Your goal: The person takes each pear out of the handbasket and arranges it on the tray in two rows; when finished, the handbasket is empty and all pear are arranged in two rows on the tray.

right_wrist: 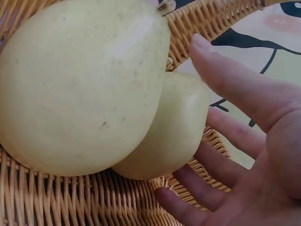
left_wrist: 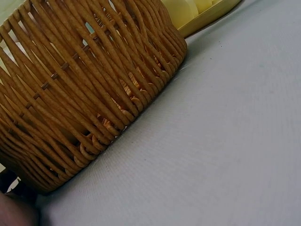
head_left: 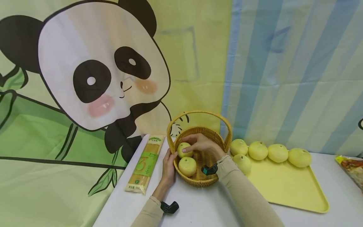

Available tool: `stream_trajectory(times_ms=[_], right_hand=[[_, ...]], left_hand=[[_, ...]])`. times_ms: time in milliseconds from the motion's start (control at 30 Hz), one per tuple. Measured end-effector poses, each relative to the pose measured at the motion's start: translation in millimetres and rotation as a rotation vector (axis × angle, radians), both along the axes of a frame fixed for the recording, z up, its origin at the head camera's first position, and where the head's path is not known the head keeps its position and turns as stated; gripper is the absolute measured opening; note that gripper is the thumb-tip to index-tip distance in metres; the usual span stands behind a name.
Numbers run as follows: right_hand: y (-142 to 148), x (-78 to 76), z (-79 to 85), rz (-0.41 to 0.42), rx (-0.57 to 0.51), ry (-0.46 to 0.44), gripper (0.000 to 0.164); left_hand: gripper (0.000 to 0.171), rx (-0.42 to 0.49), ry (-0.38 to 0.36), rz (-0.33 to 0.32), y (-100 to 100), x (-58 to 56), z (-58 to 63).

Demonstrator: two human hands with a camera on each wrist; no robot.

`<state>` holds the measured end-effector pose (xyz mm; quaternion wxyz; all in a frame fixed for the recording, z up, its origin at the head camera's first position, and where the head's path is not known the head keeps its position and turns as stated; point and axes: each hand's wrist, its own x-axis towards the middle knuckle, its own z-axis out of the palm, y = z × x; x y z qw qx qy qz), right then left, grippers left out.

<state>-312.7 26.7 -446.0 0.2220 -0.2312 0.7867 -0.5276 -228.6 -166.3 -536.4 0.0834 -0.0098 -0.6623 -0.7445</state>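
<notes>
A wicker basket [head_left: 202, 182] with a tall arched handle stands on the table, two pale yellow-green pears in its left side. My left hand [head_left: 169, 168] holds the basket's left side near the base of the handle; most of that hand is out of the left wrist view. Inside the basket, my right hand [head_left: 202, 144] is at the farther pear [head_left: 184, 149]. In the right wrist view its thumb and fingers are spread about that pear [right_wrist: 162, 134], with a gap between thumb and fruit. The nearer pear [head_left: 187, 166] lies in front of it.
A yellow tray [head_left: 289, 186] right of the basket holds several more pears [head_left: 257, 150]. Left of the basket lies a pack of noodles [head_left: 146, 164]. Another food packet [head_left: 353, 168] is at the right edge. A printed panda curtain [head_left: 99, 63] hangs behind the table.
</notes>
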Motion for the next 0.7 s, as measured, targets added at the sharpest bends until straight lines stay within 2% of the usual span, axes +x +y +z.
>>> stream_trajectory(times_ms=[200, 300, 467, 700], right_hand=[[-8.4, -5.6, -9.2, 0.059, 0.088, 0.076, 0.066], [-10.4, -4.1, -9.0, 0.05, 0.111, 0.104, 0.065], [-7.2, 1.1, -4.8, -0.019, 0.07, 0.084, 0.064], [5.6, 5.1, -0.9, -0.024, 0.001, 0.12, 0.068]], left_hand=[[0.045, 0.003, 0.008, -0.007, -0.1, 1.6, 1.2], [0.044, 0.003, 0.006, -0.001, 0.3, 1.0, 0.6], [0.044, -0.008, 0.001, 0.006, -0.2, -1.0, -1.4], [0.046, -0.018, 0.0, 0.01, 0.2, -1.1, -2.4]])
